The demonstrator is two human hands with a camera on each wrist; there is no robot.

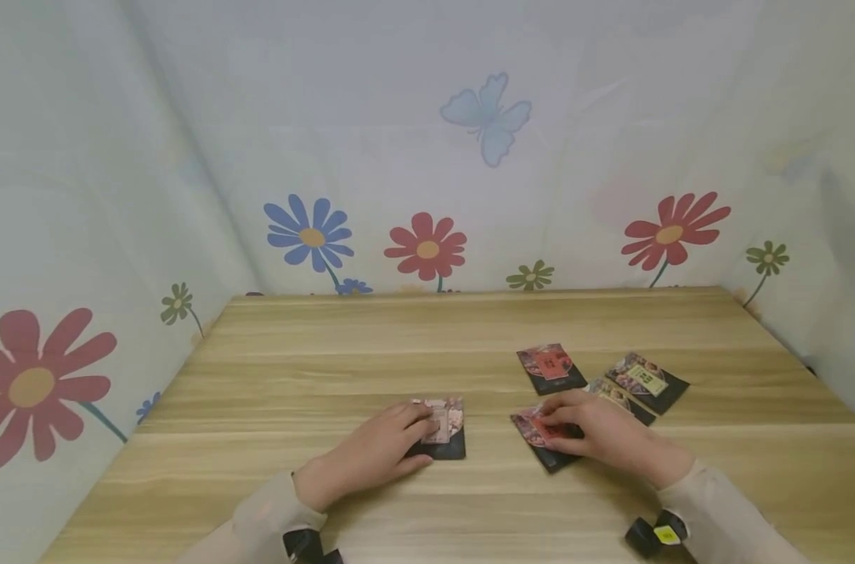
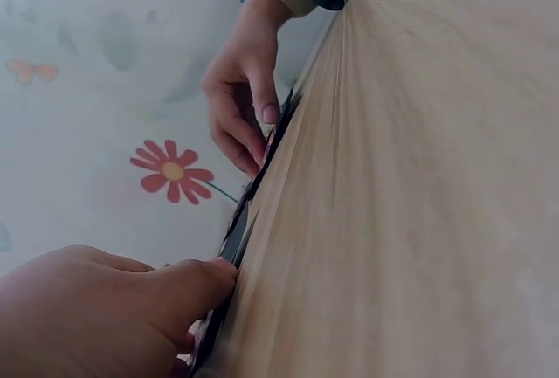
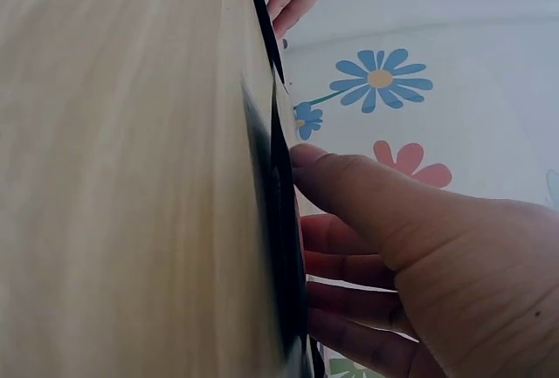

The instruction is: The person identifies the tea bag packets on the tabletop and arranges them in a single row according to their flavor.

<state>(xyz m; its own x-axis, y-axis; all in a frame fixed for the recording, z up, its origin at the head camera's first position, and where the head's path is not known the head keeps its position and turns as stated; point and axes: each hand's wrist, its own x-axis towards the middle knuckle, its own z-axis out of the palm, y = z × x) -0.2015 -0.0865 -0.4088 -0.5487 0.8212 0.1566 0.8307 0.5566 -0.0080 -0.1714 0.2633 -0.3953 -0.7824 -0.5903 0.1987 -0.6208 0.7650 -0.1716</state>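
Observation:
My left hand rests on a flat packet with a pale label and a black lower band, covering its left part. The thumb lies by the near edge, and in the left wrist view it presses close to the black edge. To the right, my right hand touches a red-labelled packet with its fingertips and thumb. That packet lies at a slant, partly under the hand. In the right wrist view its dark edge stands slightly off the wood, the fingers fairly straight against its face.
Beyond the right hand lies another red-labelled packet. A yellow-labelled packet lies farther right, next to a similar packet partly hidden by the hand. The wooden table meets a flower-printed curtain at the back and sides.

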